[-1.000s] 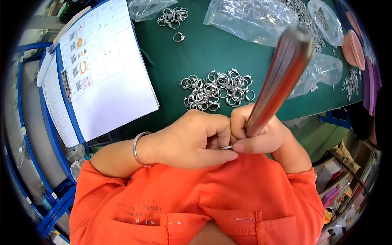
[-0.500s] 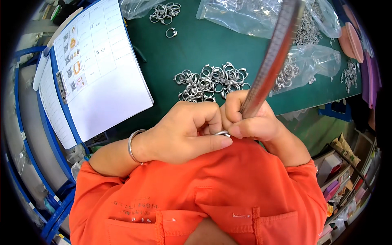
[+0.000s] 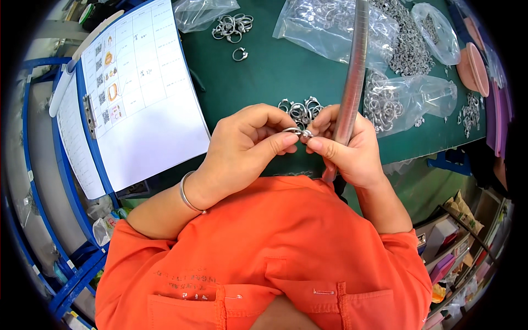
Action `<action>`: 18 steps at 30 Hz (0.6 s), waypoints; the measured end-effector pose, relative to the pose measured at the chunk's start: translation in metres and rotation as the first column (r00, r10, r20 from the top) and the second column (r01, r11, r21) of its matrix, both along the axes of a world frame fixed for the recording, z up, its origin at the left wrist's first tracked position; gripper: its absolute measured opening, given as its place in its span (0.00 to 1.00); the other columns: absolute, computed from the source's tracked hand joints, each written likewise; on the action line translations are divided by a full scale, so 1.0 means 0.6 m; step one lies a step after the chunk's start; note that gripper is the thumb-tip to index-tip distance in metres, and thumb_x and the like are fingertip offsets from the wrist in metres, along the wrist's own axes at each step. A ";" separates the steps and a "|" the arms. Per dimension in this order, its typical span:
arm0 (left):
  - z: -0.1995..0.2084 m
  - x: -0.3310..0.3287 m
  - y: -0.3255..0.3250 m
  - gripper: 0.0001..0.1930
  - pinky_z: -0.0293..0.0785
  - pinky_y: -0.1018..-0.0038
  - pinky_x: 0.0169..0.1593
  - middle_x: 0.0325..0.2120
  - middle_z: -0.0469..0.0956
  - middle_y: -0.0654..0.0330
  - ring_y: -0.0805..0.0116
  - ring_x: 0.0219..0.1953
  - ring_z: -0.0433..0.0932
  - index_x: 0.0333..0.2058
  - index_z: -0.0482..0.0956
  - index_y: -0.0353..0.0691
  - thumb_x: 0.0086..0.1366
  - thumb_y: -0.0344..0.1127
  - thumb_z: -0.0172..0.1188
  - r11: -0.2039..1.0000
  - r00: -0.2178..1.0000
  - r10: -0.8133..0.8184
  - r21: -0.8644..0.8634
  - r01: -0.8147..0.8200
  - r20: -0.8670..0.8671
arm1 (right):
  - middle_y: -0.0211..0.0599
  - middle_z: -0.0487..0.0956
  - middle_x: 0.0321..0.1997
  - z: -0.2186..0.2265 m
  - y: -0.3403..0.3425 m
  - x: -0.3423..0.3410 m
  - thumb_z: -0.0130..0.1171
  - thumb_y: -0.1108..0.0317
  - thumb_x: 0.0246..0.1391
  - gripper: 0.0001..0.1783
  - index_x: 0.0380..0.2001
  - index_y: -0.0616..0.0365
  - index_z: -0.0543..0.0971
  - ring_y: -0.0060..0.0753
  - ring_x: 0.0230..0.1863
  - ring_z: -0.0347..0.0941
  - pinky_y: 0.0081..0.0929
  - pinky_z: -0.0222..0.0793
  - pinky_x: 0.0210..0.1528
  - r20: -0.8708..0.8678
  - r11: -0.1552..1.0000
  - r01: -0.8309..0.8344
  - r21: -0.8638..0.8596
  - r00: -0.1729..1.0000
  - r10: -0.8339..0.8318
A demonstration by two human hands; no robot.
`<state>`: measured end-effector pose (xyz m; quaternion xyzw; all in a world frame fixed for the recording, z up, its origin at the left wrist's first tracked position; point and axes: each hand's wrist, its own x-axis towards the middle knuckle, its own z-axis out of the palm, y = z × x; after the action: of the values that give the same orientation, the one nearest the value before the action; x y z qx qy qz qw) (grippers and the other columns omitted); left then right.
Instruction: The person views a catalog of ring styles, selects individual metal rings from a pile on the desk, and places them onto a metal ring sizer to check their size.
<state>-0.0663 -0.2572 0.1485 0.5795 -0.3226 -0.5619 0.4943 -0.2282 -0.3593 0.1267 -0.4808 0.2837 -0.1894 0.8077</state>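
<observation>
My left hand [image 3: 242, 143] pinches a silver-coloured ring [image 3: 291, 130] between thumb and fingers, in front of my chest. The fingertips of my right hand [image 3: 355, 151] meet it, closed on the ring's headed side. Tucked through the same right hand is a long, tapered metal ring mandrel [image 3: 356, 66], its shaft rising past the top of the view and its lower end below the palm. Behind my fingers lies a pile of similar rings [image 3: 300, 110] on the green tabletop [image 3: 242, 82], largely hidden by my hands.
A blue clipboard with printed sheets [image 3: 148, 121] lies at the left. Farther back are a small ring cluster [image 3: 233, 26] and one lone ring [image 3: 240, 54]. Clear bags [image 3: 418, 99] of metal parts, a heap of small pieces [image 3: 410, 52] and a pink dish [image 3: 474, 69] occupy the right.
Both hands have risen away from my chest toward the ring pile, bringing the ring up between the fingertips. The mandrel has swung to a more upright angle and sits lower through my right hand.
</observation>
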 end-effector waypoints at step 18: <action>-0.034 0.025 -0.017 0.10 0.75 0.77 0.42 0.37 0.76 0.52 0.67 0.38 0.77 0.39 0.73 0.29 0.63 0.30 0.51 0.956 0.918 0.290 0.114 -0.269 -0.271 | 0.28 0.73 0.20 0.004 -0.043 0.013 0.62 0.75 0.44 0.06 0.26 0.63 0.74 0.15 0.22 0.67 0.17 0.64 0.25 -0.456 0.936 -0.024 -0.352 0.877 -0.149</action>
<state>-0.0512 -0.2677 0.1279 0.5508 -0.1410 -0.5745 0.5888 -0.2203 -0.3852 0.1293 -0.6376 0.4509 -0.1390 0.6089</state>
